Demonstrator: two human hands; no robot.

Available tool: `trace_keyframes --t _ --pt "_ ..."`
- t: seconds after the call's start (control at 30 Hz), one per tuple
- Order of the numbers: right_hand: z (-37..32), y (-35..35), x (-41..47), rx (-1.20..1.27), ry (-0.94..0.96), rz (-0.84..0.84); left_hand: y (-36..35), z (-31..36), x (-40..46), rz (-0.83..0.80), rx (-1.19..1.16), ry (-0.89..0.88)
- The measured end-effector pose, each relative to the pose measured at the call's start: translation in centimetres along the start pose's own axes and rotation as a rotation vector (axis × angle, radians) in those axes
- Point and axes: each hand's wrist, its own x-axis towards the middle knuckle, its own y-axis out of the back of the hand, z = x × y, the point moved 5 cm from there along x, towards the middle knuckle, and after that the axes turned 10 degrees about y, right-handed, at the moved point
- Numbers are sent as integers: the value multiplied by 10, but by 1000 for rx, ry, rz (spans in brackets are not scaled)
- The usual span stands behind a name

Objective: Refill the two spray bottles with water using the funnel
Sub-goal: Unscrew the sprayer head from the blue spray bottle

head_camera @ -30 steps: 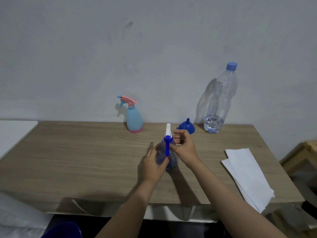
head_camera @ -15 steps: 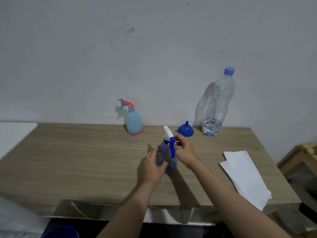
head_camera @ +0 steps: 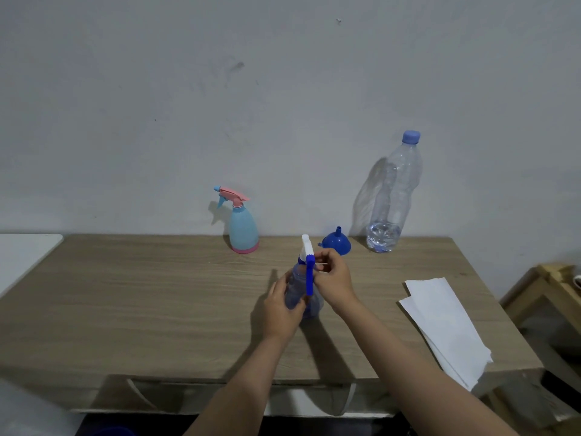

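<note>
I am gripping the blue spray bottle (head_camera: pixel 301 292) with my left hand (head_camera: pixel 280 309) while my right hand (head_camera: pixel 333 280) is pinching its spray head (head_camera: pixel 307 258); keeping the bottle upright should help unscrewing.

left hand (head_camera: pixel 280 309): curled in a grip, arm extended | right hand (head_camera: pixel 334 280): fingers pinched, wrist raised

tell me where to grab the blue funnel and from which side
Pinch the funnel by its narrow spout, coming down from above. It sits mouth-down on the table with the spout pointing up, so the spout is the free, slim part; the wide cone lies against the wood. The right hand is nearer to it.
</note>
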Motion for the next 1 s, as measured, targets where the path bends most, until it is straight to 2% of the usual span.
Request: trace_keyframes --t 0.13,0.43,0.7,0.83,1.0 --pt "-1 0 -3 -17 17 -44 2 3 -1 17 9 -18" --pt "-3 -3 -10 -12 24 76 10 12 -7 -6 14 -23" --pt "-16 -6 -8 -92 66 127 8 7 -4 -49 37 44" --pt "-42 -4 -5 -43 136 216 8 5 -3 -58 21 66" --pt "-107 8 8 110 311 344 7 4 -3 -61 19 52"
